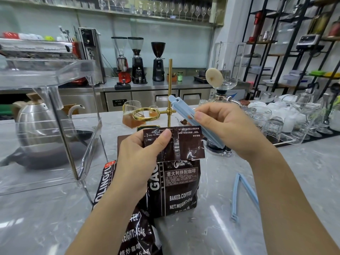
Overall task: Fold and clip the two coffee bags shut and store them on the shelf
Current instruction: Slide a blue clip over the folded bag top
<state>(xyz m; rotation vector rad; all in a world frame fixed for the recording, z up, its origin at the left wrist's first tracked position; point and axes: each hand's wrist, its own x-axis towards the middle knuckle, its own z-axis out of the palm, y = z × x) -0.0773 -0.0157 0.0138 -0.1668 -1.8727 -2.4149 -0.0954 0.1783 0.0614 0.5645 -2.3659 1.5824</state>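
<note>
Marble counter [202,227] bears a folded coffee bag [181,188] pinched by left hand [139,159]; right hand [230,129] grips a blue clip [185,112].

A grey marbled counter [211,227] carries everything. The upright coffee bag [181,188] stands at its middle. Left of that bag and leaning against it lies a second coffee bag [136,229]; farther left stands a clear acrylic shelf [55,129]. Right of the upright bag lies an open blue clip [242,196]. Behind the bag stands a brass pour-over stand [170,100], with upturned glasses [272,126] to its right.
</note>
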